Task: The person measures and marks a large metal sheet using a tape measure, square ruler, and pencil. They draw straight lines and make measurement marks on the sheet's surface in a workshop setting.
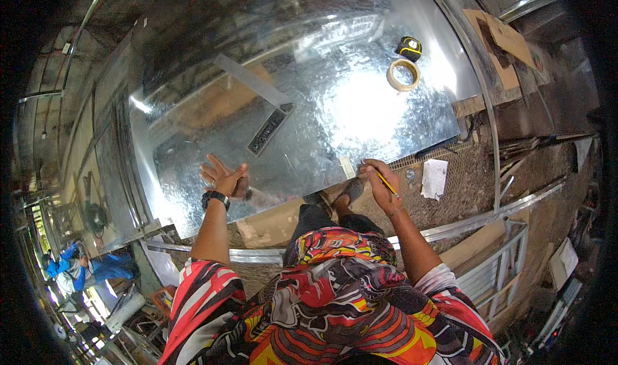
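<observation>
- Shiny metal sheet (pixel 296 156): spread beyond both hands; its near edge, beside the right, could have cut skin if either slipped.
- Square (pixel 273 94): lay ahead, between them; a nudge might have skewed it, bare sheet surrounding it.
- Left hand (pixel 225 177): splayed, empty.
- Right hand (pixel 383 190): curled, holding a pencil (pixel 389 186).

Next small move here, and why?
Probably bring the left hand to the L-shaped, dark-handled metal square on the silver metal sheet: that hand is open and looks empty, while the right hand holds a yellow-and-black pencil.
</observation>
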Available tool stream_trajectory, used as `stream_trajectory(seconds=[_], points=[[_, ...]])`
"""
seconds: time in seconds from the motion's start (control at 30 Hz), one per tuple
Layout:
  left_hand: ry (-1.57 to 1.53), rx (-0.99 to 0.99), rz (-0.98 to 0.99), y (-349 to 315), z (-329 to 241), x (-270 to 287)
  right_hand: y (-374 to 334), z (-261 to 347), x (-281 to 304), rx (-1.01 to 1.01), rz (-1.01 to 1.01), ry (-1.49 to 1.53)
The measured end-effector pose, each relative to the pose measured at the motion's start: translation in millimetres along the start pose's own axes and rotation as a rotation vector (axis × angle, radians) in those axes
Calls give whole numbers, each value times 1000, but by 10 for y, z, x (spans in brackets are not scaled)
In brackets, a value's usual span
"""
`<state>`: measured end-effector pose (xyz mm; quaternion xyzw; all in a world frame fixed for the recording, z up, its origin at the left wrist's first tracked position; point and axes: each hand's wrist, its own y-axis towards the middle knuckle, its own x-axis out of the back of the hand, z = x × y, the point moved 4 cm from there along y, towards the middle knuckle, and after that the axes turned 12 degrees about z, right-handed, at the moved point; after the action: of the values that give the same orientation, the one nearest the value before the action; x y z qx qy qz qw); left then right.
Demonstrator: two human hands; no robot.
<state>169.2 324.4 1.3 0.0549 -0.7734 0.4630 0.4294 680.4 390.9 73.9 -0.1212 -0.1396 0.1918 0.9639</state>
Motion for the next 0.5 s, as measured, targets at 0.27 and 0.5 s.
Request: stream_trajectory(seconds=[0.27, 0.5], points=[[58, 14, -43, 66, -31, -68, 28, -203, 43, -58, -16, -31], [-59, -80, -18, -117, 140, -75, 69, -70, 45, 28, 9, -272]])
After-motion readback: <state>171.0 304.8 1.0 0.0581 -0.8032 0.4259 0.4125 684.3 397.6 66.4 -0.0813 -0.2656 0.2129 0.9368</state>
